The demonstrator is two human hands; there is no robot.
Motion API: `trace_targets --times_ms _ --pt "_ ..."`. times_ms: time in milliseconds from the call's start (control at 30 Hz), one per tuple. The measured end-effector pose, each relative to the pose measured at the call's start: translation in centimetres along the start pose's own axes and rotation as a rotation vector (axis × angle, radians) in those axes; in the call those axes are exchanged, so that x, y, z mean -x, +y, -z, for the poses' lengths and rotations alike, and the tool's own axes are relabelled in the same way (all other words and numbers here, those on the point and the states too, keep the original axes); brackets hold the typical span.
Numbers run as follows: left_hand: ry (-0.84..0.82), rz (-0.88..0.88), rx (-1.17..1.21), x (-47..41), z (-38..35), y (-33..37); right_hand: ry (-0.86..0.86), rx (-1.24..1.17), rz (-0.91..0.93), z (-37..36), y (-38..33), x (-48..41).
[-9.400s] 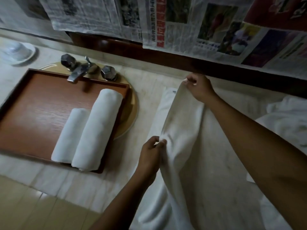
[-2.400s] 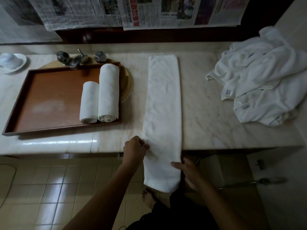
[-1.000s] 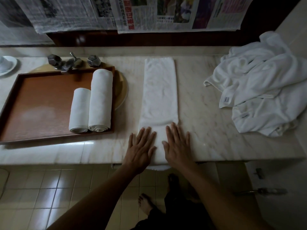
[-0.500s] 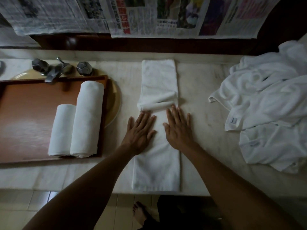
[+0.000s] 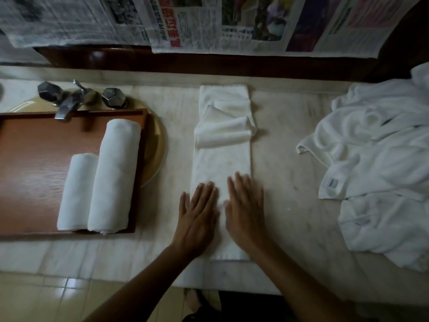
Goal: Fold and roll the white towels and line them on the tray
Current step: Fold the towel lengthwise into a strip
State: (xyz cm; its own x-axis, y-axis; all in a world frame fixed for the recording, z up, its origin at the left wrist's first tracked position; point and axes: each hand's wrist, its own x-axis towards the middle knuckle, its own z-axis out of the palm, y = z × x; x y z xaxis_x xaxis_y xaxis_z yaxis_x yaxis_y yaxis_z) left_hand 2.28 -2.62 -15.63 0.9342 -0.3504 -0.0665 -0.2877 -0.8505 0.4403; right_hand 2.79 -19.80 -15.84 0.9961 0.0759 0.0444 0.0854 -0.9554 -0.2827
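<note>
Both the left hand [image 5: 197, 214] and right hand [image 5: 246, 210] lie flat, fingers spread, on the near end of the folded towel [image 5: 222, 163] stretched along the tabletop [image 5: 283, 182]. A loose roll [image 5: 224, 134] sits partway up the strip. Two rolled towels [image 5: 102, 177] lie side by side on the tray [image 5: 32, 159].

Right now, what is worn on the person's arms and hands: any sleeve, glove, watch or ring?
Nothing that shows. The left hand and the right hand are bare, without gloves or rings. The left forearm and the right forearm carry no sleeve, watch or bracelet. The picture is dim and partly blurred, so a thin ring could be missed.
</note>
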Motion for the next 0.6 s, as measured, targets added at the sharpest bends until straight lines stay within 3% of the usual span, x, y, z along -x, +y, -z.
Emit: trace_targets --times_ms 100,333,467,600 --pt "-0.001 0.029 -0.043 1.2 -0.3 -1.7 -0.053 0.081 0.06 -1.1 0.8 3.2" --pt "0.109 0.097 -0.039 3.5 1.8 -4.0 0.001 0.123 -0.171 0.0 3.0 5.8" --pt "-0.004 -0.017 -0.019 6.1 -0.1 0.7 -0.017 0.068 -0.034 -0.1 -1.0 7.7" --pt "-0.039 0.016 -0.055 7.2 -0.6 -1.5 -0.087 0.098 -0.035 -0.7 -0.2 9.5"
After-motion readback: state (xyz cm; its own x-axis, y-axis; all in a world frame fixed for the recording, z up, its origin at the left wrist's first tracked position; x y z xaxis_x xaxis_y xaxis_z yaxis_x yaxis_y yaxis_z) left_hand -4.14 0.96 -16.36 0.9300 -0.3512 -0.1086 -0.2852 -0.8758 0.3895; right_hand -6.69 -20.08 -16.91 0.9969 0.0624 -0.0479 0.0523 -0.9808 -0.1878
